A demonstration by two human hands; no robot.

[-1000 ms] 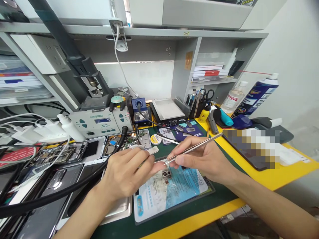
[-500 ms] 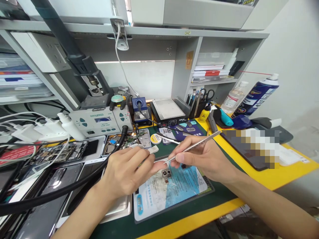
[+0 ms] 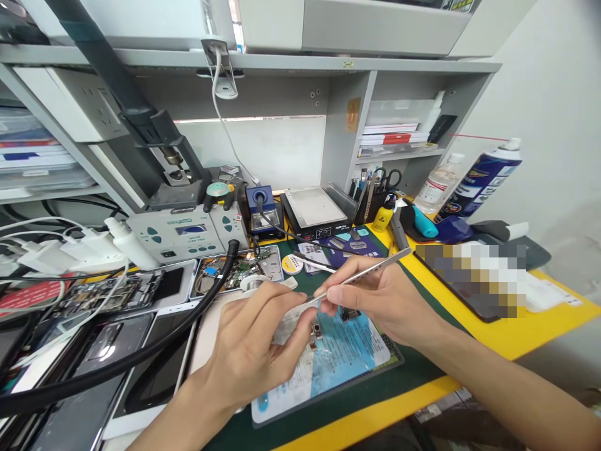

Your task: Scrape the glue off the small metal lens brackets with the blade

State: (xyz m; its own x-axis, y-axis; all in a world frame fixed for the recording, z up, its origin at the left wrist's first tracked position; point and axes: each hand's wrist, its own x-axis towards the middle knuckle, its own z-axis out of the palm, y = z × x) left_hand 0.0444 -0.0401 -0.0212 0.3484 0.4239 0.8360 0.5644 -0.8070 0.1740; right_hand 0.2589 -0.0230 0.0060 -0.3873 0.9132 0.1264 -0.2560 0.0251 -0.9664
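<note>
My right hand grips a pair of silver tweezers like a pen, their tips pointing left and down. At those tips, the thumb and index finger of my left hand are bent towards each other in a pinch. Whatever lies between these fingertips is too small to make out. Below both hands is a blue and white printed mat. On it rests a small camera module, partly covered by my left thumb. A small dark part lies under my right hand.
A black hose arches across several phones on the left. Behind the mat are a tray of circuit boards, a soldering station and a flat heating plate. Bottles and a blue spray can stand at the right.
My left hand has come forward and to the right, its thumb now curled up towards the index finger near the tweezer tips. The tweezers stay in my right hand. The view has shifted slightly.
</note>
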